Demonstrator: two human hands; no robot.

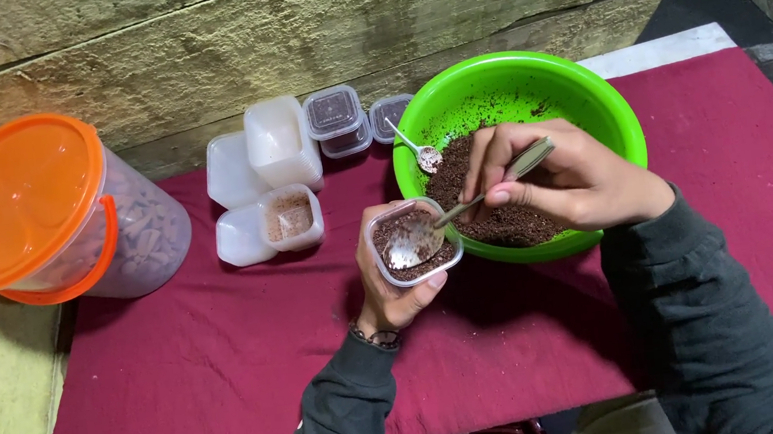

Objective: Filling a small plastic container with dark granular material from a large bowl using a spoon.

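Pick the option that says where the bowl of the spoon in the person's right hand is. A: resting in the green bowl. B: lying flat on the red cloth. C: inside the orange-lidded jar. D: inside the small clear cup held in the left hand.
D: the right hand holds the spoon by its handle, and its bowl sits in the small clear cup gripped by the left hand, beside the green bowl.
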